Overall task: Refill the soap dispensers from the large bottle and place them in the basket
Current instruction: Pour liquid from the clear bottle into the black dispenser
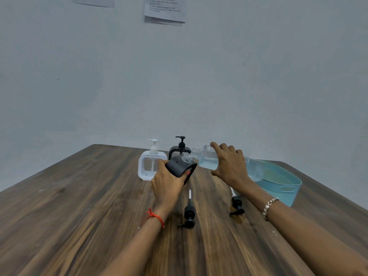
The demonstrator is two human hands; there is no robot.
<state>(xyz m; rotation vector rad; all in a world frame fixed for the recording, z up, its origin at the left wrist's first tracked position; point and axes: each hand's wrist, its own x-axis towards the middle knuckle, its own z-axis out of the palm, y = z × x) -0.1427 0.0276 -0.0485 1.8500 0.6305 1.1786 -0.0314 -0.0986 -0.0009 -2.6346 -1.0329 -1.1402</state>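
— Any writing I can read from here?

— Only the printed sheet [165, 8] pinned on the wall above the worktop [79, 206]; its lines are too small and blurred for me to make out. I see no label on the dispensers or the bottle.

— And the hands?

— My left hand [167, 186] is curled around a black dispenser [180, 166] with its pump off, held tilted just off the worktop, thumb on one side, fingers wrapped on the other. My right hand [229, 164] is clamped over the large clear bottle [211, 158], tipped on its side with its open neck at the dispenser's mouth; pale blue liquid sits in the lower part of the bottle (I can't tell whether any is flowing).

— Where is everything else?

— A white dispenser [152, 164] and a second black dispenser [180, 148], both with pumps on, stand near the far edge, just behind my left hand. Two loose black pumps lie toward the near edge: one pump [189, 214] beside my left wrist, the other pump [237, 205] under my right forearm. The teal basket [286, 188] sits toward the far right corner, behind my right arm.
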